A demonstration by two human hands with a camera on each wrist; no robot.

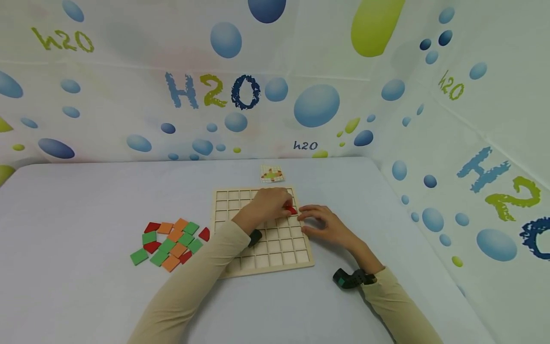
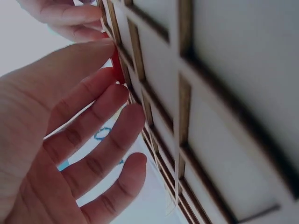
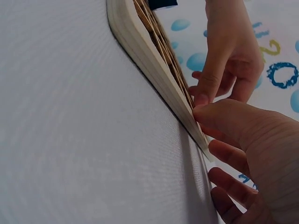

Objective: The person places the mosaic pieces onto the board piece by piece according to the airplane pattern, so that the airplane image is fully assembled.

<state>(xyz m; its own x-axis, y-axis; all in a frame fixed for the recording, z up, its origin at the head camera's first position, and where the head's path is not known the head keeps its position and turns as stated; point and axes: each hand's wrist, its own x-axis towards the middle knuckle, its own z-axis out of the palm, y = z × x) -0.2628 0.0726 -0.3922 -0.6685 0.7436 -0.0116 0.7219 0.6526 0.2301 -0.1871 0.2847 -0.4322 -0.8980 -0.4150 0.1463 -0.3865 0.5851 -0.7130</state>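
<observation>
A wooden board (image 1: pixel 287 246) with a square grid lies on the white table. My left hand (image 1: pixel 269 203) reaches over its upper right part and pinches a small red tile (image 1: pixel 292 210) between thumb and fingertips. In the left wrist view the red tile (image 2: pixel 117 65) shows at the thumb tip, partly hidden by the fingers. My right hand (image 1: pixel 324 223) is at the board's right edge, fingers loosely bent, holding nothing. The right wrist view has the thumb of that hand (image 3: pixel 271 154) at the board's rim (image 3: pixel 154 79), close to the left hand (image 3: pixel 233 56).
Left of the board, loose green tiles (image 1: pixel 139 256), orange tiles (image 1: pixel 170 263) and red tiles (image 1: pixel 152 227) lie in a cluster. One rounded red tile (image 1: pixel 204 234) sits near the board's left edge. Behind the board is a small pattern card (image 1: pixel 272 175). A printed backdrop (image 1: pixel 275 119) closes off the table's back.
</observation>
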